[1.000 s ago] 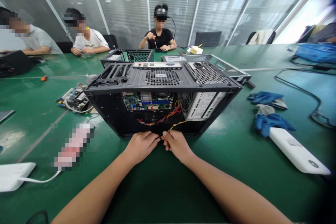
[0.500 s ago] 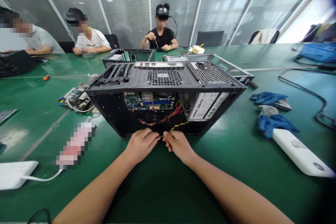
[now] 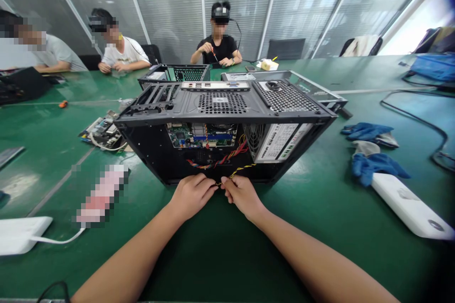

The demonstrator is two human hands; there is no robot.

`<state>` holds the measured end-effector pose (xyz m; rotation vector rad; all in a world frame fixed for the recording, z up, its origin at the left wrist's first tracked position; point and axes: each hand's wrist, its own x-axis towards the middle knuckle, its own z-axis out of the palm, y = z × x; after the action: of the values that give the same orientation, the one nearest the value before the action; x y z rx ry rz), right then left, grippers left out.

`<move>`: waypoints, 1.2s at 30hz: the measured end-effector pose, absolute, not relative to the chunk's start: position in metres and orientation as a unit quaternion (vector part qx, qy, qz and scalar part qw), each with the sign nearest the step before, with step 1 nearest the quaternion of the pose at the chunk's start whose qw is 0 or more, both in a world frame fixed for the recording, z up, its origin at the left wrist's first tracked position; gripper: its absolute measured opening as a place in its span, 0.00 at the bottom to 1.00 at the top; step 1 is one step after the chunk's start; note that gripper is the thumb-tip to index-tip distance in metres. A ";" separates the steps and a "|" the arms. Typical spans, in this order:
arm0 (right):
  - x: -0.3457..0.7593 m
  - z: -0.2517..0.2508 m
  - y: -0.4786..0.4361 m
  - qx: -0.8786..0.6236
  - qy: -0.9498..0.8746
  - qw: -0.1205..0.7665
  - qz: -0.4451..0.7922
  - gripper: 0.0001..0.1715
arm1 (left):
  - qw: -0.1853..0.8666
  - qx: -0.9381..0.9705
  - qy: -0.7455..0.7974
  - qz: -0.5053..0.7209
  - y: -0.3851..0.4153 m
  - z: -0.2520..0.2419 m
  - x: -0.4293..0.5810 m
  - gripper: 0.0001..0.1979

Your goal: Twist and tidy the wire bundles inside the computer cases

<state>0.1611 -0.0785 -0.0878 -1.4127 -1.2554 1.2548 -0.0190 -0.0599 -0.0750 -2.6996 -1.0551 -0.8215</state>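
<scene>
A black computer case [image 3: 227, 99] lies on the green table with its open side facing me. Inside it I see a motherboard [image 3: 185, 136], a power supply [image 3: 280, 142] with a white label, and a bundle of red and orange wires [image 3: 223, 158]. A twisted yellow and black cable [image 3: 242, 168] runs from beneath the power supply to my fingers. My left hand [image 3: 194, 194] pinches its end at the case's near edge. Close beside it, my right hand [image 3: 243, 196] is closed on the same cable. The cable's tip is hidden by my fingers.
Blue and grey gloves [image 3: 377, 161] and a white power bank [image 3: 408, 206] lie to the right. On the left are a circuit board [image 3: 103, 132], a blurred-out phone [image 3: 103, 196] and a white block [image 3: 21, 236] with a cord. Co-workers sit across the table.
Both hands keep their pinch on the cable with hardly any movement. The view has shifted very slightly.
</scene>
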 end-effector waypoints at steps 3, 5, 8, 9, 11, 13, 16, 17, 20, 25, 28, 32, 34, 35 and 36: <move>0.161 -0.086 -0.079 -0.570 -0.501 0.419 0.498 0.20 | 0.067 -0.890 -0.345 -0.292 -0.059 -0.076 -0.020 0.09; 0.161 -0.085 -0.079 -0.572 -0.502 0.417 0.497 0.19 | 0.068 -0.889 -0.343 -0.296 -0.060 -0.077 -0.020 0.09; 0.161 -0.084 -0.079 -0.572 -0.501 0.416 0.498 0.18 | 0.071 -0.891 -0.343 -0.290 -0.060 -0.078 -0.020 0.10; 0.161 -0.084 -0.078 -0.572 -0.501 0.416 0.499 0.18 | 0.072 -0.892 -0.344 -0.285 -0.060 -0.078 -0.020 0.10; 0.161 -0.085 -0.078 -0.572 -0.501 0.416 0.499 0.18 | 0.072 -0.894 -0.349 -0.273 -0.061 -0.077 -0.019 0.11; 0.161 -0.086 -0.077 -0.570 -0.502 0.418 0.498 0.18 | 0.068 -0.896 -0.352 -0.264 -0.061 -0.076 -0.018 0.12; 0.161 -0.088 -0.077 -0.566 -0.506 0.421 0.496 0.18 | 0.062 -0.899 -0.350 -0.255 -0.062 -0.074 -0.016 0.13; 0.162 -0.088 -0.077 -0.565 -0.508 0.421 0.495 0.18 | 0.063 -0.900 -0.349 -0.253 -0.062 -0.073 -0.016 0.14; 0.161 -0.087 -0.078 -0.569 -0.510 0.419 0.491 0.19 | 0.068 -0.901 -0.348 -0.251 -0.062 -0.073 -0.016 0.14; 0.161 -0.083 -0.078 -0.582 -0.510 0.413 0.481 0.19 | 0.080 -0.898 -0.344 -0.264 -0.060 -0.077 -0.019 0.13; 0.162 -0.083 -0.078 -0.588 -0.512 0.410 0.473 0.20 | 0.087 -0.895 -0.342 -0.274 -0.060 -0.077 -0.020 0.12; 0.162 -0.085 -0.078 -0.584 -0.515 0.410 0.475 0.20 | 0.089 -0.895 -0.344 -0.270 -0.060 -0.077 -0.020 0.11; 0.162 -0.087 -0.078 -0.578 -0.514 0.414 0.480 0.19 | 0.086 -0.899 -0.344 -0.257 -0.060 -0.077 -0.018 0.12; 0.162 -0.087 -0.077 -0.577 -0.512 0.415 0.482 0.19 | 0.085 -0.901 -0.344 -0.251 -0.061 -0.077 -0.018 0.12; 0.162 -0.088 -0.077 -0.576 -0.511 0.416 0.483 0.19 | 0.082 -0.902 -0.346 -0.244 -0.061 -0.077 -0.017 0.13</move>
<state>0.1621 -0.0772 -0.0875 -1.4477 -1.2842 1.2133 -0.0170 -0.0608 -0.0771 -2.6956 -1.0337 -0.7285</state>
